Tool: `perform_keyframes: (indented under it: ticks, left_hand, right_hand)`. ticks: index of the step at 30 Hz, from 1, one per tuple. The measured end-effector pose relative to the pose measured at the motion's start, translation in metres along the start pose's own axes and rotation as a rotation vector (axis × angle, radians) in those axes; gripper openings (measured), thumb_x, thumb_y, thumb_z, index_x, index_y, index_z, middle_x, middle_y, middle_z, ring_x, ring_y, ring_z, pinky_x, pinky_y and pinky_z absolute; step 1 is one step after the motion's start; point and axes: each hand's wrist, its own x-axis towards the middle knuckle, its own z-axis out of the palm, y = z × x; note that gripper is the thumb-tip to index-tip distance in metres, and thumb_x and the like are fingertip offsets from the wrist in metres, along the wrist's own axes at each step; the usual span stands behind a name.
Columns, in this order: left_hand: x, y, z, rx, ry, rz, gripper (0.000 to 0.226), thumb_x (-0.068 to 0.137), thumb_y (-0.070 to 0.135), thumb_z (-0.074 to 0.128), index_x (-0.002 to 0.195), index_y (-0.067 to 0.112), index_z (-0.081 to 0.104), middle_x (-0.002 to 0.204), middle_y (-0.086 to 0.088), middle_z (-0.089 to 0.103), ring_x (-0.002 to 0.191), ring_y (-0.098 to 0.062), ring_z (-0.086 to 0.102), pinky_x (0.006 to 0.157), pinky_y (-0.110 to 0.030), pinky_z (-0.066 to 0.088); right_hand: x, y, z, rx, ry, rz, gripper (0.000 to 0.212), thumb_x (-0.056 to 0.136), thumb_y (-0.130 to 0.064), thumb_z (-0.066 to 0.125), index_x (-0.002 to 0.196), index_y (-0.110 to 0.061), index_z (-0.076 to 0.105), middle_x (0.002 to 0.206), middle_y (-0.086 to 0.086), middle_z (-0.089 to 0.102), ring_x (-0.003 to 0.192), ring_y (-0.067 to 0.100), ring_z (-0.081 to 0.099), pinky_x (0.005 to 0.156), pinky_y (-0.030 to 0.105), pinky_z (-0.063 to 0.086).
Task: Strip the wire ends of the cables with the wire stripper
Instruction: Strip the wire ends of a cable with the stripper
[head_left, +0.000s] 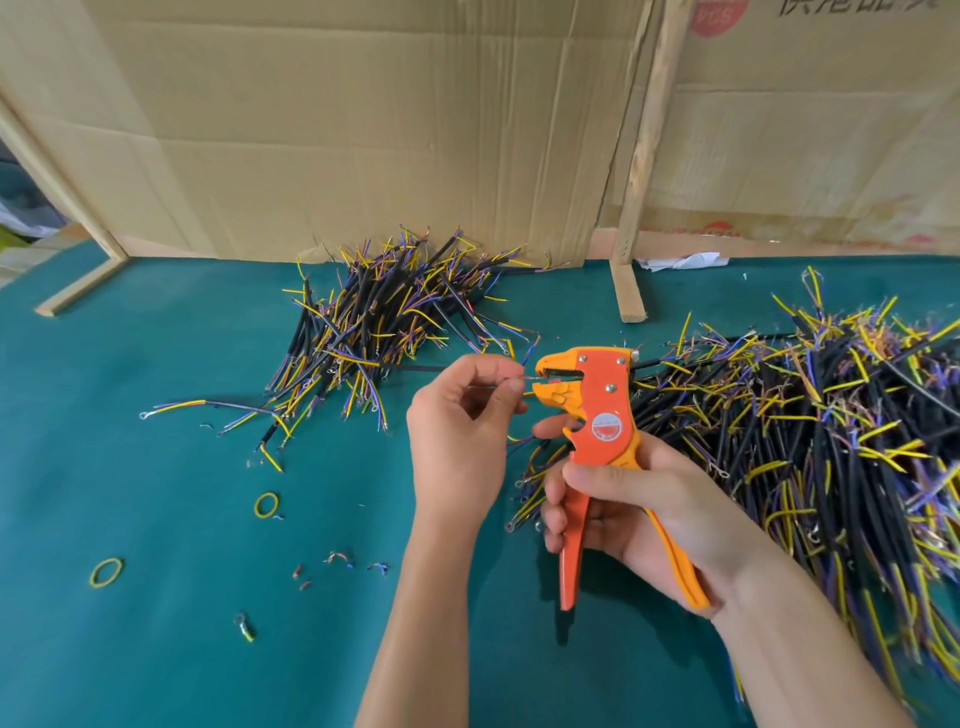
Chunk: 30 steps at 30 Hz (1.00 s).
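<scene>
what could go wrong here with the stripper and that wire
The left hand pinches the thin wire right beside the wire stripper head, so a squeeze by the right hand might nip a fingertip. The wire end looks barely seated between the jaws, so it might slip out or strip unevenly.

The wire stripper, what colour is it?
Orange and yellow: the wire stripper shows best in the head view.

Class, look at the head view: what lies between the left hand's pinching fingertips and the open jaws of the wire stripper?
In the head view, only a short stretch of thin wire, pinched by the left hand, bridges the gap into the wire stripper, which the right hand grips.
</scene>
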Motion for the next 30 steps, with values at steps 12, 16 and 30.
perform_keyframes:
  ticks: [12, 16, 30]
  left_hand:
    - [-0.003, 0.002, 0.005, -0.008, -0.034, 0.006, 0.021, 0.088, -0.003, 0.069, 0.084, 0.017, 0.073, 0.074, 0.002, 0.073, 0.065, -0.016, 0.069, 0.068, -0.030, 0.058]
    - [-0.003, 0.002, 0.007, 0.005, -0.028, 0.004, 0.022, 0.088, -0.003, 0.068, 0.084, 0.019, 0.070, 0.073, 0.002, 0.071, 0.064, -0.016, 0.069, 0.066, -0.028, 0.056]
    - [-0.001, -0.001, 0.005, 0.087, -0.014, 0.018, 0.026, 0.095, 0.003, 0.059, 0.089, 0.025, 0.071, 0.069, 0.005, 0.065, 0.055, -0.009, 0.055, 0.060, -0.026, 0.049]
  right_hand:
    - [0.006, 0.005, 0.013, 0.099, 0.197, -0.067, 0.025, 0.082, -0.029, 0.073, 0.093, -0.007, 0.073, 0.056, 0.003, 0.036, 0.037, 0.014, 0.032, 0.037, 0.022, 0.033]
    - [0.005, 0.003, 0.011, 0.125, 0.129, -0.068, 0.030, 0.078, -0.016, 0.082, 0.102, -0.003, 0.070, 0.065, 0.013, 0.052, 0.048, 0.023, 0.050, 0.046, 0.033, 0.048]
    - [-0.003, -0.006, -0.009, 0.072, 0.103, -0.027, 0.033, 0.080, -0.010, 0.074, 0.111, 0.000, 0.069, 0.088, 0.028, 0.063, 0.068, 0.036, 0.062, 0.065, 0.047, 0.056]
